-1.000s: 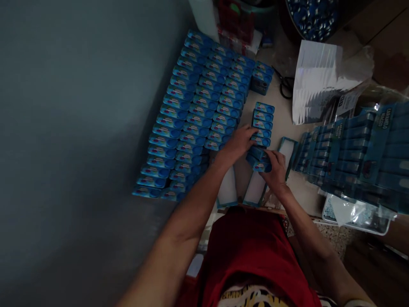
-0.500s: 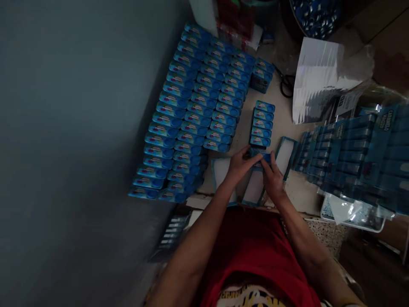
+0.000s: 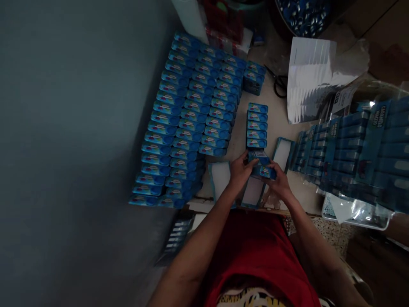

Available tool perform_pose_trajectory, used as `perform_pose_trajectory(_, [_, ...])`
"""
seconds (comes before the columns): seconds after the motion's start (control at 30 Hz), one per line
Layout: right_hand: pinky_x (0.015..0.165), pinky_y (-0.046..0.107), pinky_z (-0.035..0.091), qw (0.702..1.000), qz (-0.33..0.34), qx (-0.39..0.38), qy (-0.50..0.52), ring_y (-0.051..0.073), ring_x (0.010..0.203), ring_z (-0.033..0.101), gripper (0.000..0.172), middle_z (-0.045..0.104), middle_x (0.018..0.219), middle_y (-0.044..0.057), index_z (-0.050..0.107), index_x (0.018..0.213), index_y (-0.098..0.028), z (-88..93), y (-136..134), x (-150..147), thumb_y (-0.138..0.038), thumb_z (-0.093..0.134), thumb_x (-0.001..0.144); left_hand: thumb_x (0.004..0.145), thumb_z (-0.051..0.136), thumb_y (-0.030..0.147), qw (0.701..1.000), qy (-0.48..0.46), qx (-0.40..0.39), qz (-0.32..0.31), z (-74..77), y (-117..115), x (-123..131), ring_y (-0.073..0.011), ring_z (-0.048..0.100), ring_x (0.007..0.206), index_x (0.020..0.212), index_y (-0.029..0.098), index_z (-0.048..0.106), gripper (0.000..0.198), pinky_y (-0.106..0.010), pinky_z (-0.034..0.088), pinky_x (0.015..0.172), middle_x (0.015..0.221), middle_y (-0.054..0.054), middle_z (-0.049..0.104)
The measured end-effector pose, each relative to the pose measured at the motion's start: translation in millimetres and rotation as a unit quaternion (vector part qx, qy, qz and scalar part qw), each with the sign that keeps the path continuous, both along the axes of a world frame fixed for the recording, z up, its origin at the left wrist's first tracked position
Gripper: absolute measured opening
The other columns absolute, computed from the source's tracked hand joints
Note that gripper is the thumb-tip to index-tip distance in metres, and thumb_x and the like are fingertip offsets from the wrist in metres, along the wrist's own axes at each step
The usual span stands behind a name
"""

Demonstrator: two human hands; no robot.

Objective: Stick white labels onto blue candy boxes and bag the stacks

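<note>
In the middle of the head view my right hand (image 3: pixel 281 183) grips a small blue printed box (image 3: pixel 267 172) by its end. Close beside it, my left hand (image 3: pixel 240 171) has its thumb and fingers on another blue printed piece (image 3: pixel 259 157), which looks like a carton or its flap; dim light hides the detail. Just beyond my hands, a short column of blue boxes (image 3: pixel 257 125) stands with printed ends up. Below my hands lies a narrow white-centred tray with blue edges (image 3: pixel 253 191). Similar trays lie to the left (image 3: pixel 220 181) and right (image 3: pixel 283 152).
Many blue boxes (image 3: pixel 194 106) stand in rows on the left beside the wall (image 3: pixel 79 128). Black-handled scissors (image 3: pixel 280 87) and a silvery plastic bag (image 3: pixel 308 81) lie at the back. Wrapped blue packs (image 3: pixel 348 145) fill the right, and a round container (image 3: pixel 281 21) stands behind.
My right hand has moved slightly right and toward me, and the small blue box now shows its printed end apart from the piece under my left hand. The camera view has shifted slightly.
</note>
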State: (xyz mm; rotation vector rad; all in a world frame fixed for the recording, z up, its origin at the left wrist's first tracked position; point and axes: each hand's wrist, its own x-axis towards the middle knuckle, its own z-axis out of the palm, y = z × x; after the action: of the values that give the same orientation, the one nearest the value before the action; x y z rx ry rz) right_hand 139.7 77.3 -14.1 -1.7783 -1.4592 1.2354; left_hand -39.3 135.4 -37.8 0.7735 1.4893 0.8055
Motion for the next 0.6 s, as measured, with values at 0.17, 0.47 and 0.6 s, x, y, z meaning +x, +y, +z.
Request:
perform_pose_trajectory(0.17, [0.114, 0.048, 0.052, 0.997, 0.061, -0.023, -0.029, 0.03, 0.143, 0.061, 0.037, 0.065, 0.151, 0.012, 0.065, 0.117, -0.025, 9.4, 9.6, -3.9, -0.025, 0.077, 0.081, 0.076, 0.083, 0.045, 1.0, -0.02, 0.008, -0.005, -7.4, 9.5, -11.9, -0.0325, 0.074, 0.115, 0.11, 0.018, 0.08, 0.044, -0.043, 0.059, 0.1, 0.114, -0.009, 0.082])
perform_pose_trajectory(0.47, [0.08, 0.031, 0.058, 0.982, 0.157, -0.084, -0.06, 0.024, 0.094, 0.074, 0.046, 0.079, 0.108, 0.001, 0.064, 0.109, -0.024, 13.7, 57.7, 13.3, -0.022, 0.083, 0.068, 0.057, 0.094, 0.04, 0.994, 0.017, -0.062, 0.086, -28.2, 34.3, 1.6, -0.0241, 0.073, 0.086, 0.094, 0.018, 0.065, 0.052, -0.037, 0.059, 0.08, 0.089, -0.006, 0.075])
perform_pose_trajectory(0.6, [0.076, 0.029, 0.056, 0.98, 0.184, -0.066, -0.046, 0.023, 0.085, 0.073, 0.038, 0.077, 0.094, -0.002, 0.07, 0.108, -0.024, 65.2, 68.3, 19.2, -0.025, 0.083, 0.072, 0.054, 0.094, 0.035, 0.995, 0.045, -0.02, 0.092, -25.9, 38.1, 3.5, -0.0256, 0.072, 0.091, 0.099, 0.02, 0.061, 0.058, -0.04, 0.058, 0.083, 0.096, -0.007, 0.074])
